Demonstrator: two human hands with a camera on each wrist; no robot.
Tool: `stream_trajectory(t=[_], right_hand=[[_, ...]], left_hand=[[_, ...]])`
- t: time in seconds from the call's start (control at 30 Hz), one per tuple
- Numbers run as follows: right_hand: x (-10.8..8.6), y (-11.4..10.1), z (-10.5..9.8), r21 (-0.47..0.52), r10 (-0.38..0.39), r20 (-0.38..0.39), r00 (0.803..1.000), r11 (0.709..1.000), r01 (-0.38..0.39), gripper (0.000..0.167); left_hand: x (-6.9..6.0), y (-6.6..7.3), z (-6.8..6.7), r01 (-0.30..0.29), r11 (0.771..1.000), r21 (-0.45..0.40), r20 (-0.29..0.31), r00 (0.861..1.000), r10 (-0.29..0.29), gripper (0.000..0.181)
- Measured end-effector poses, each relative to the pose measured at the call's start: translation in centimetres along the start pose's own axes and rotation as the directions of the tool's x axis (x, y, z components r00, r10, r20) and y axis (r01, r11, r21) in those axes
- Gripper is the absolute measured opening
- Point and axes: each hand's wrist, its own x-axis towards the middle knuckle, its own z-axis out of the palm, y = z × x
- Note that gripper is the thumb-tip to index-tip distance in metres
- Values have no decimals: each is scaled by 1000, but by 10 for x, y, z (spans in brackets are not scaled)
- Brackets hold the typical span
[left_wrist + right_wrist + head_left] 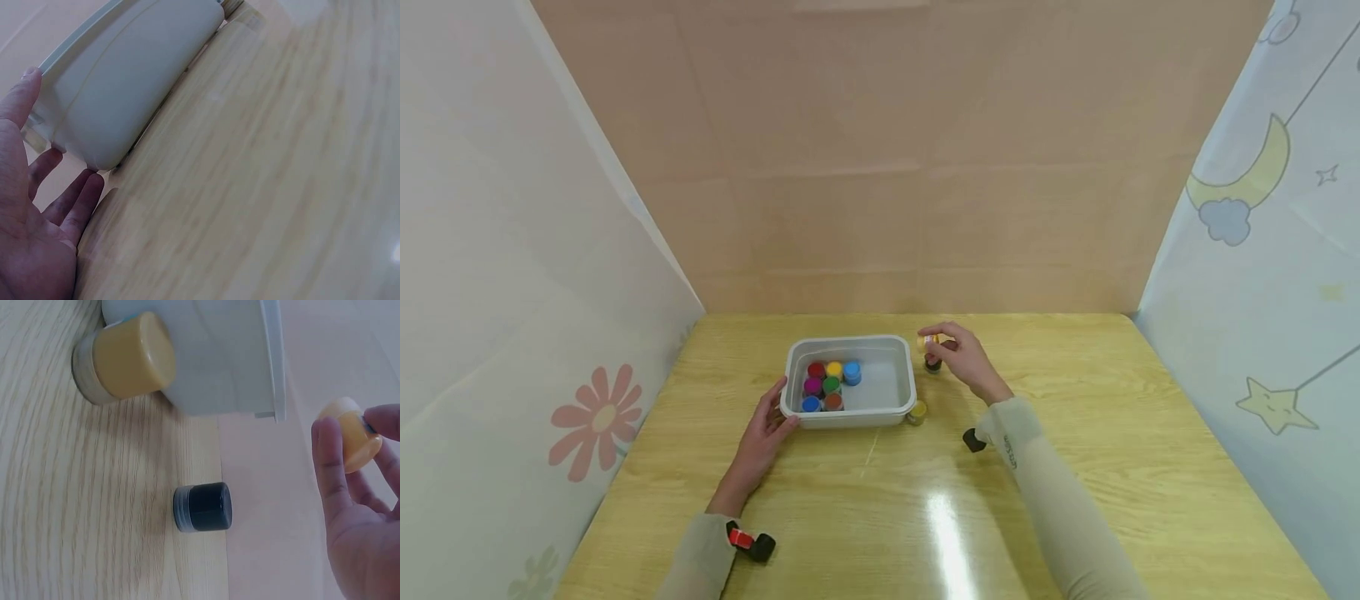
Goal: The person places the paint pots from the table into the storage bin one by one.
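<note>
My right hand (967,360) pinches a small jar with an orange-yellow lid (357,442) between thumb and fingers, raised just beyond the right rim of a white plastic container (850,421). My left hand (762,437) holds the container's near left corner, its fingertips against the rim and the lower wall. Inside, several small jars with red, yellow, light blue, purple, green, blue and brown lids (833,402) stand grouped on the left. Below my right hand, a black-lidded jar (210,507) sits on the table. An ochre-lidded jar (134,356) stands beside the container's near right corner.
The light wooden table (865,517) meets a tan paper backdrop (880,208) at its far edge. Pale printed sheets (490,250) rise at both sides. Dark wrist straps with black camera blocks (763,547) sit at both sleeves.
</note>
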Motion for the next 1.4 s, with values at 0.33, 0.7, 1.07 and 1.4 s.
stream_trajectory(t=[0.33,0.7,1.07,1.4], right_hand=[[-3,-5,8,45,-19,-14,1000,999,19,29],[-1,-10,14,28,-59,13,998,998,59,37],[9,-17,30,-27,-78,46,996,996,80,38],[14,-26,53,-86,-78,48,996,993,82,34]], left_hand=[[-4,-4,1,-1,1000,-11,7,1000,1,68],[-4,-3,2,1,1000,-10,8,1000,-1,68],[-1,3,0,35,999,8,-3,999,-35,68],[0,2,-2,30,1000,-4,8,1000,-30,69]])
